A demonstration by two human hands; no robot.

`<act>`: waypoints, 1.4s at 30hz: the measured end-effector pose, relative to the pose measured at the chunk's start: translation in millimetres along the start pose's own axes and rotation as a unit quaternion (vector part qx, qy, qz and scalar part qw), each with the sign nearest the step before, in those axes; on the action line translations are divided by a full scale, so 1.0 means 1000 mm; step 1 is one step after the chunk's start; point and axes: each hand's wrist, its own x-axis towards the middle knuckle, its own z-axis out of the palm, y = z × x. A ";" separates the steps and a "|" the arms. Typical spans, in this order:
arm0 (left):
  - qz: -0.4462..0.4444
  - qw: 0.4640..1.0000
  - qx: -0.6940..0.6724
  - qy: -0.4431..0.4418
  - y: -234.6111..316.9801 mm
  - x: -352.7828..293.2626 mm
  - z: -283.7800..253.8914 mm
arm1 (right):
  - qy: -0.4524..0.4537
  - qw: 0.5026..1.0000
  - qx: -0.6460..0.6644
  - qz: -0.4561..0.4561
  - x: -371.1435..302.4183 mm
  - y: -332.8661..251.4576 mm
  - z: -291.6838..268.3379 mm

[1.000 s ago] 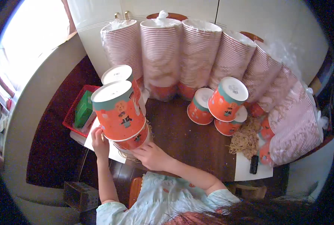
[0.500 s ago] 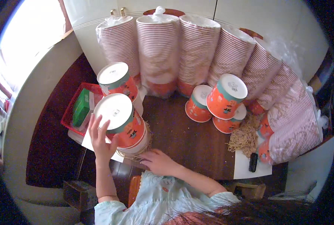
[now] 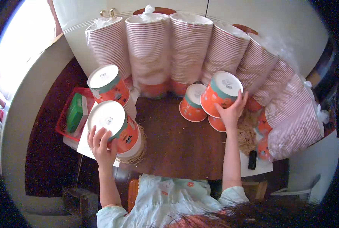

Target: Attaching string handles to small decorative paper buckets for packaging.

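At the table's left front, an orange paper bucket [image 3: 128,133] stands upside down over a white one with tan rubber bands [image 3: 135,157] around its lower part. My left hand [image 3: 103,146] holds it, fingers bent over the edge of the white base and thumb near the side. Off to the right, my right hand [image 3: 233,110] grips another upside-down orange bucket [image 3: 215,95], its thumb on the near side and fingers around the right side. That bucket sits tilted on a lower bucket [image 3: 216,124], partly hidden. Beside it stands one more upturned bucket [image 3: 192,106].
Tall plastic-wrapped bucket stacks [image 3: 148,53] curve along the back and right. Behind my left hand stands another upturned stack [image 3: 110,89], next to a red basket [image 3: 61,123] with a green box [image 3: 76,114]. A rubber-band pile [image 3: 247,136] and black object [image 3: 252,160] lie right.
My right hand has left the rubber bands at the left stack's lower rim and reached over to the upper bucket on the right. My left hand stays at the left stack.
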 end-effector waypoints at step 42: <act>-0.157 0.859 -0.355 -0.333 0.074 -0.045 0.081 | -0.299 0.865 0.262 0.306 -0.150 0.040 -0.016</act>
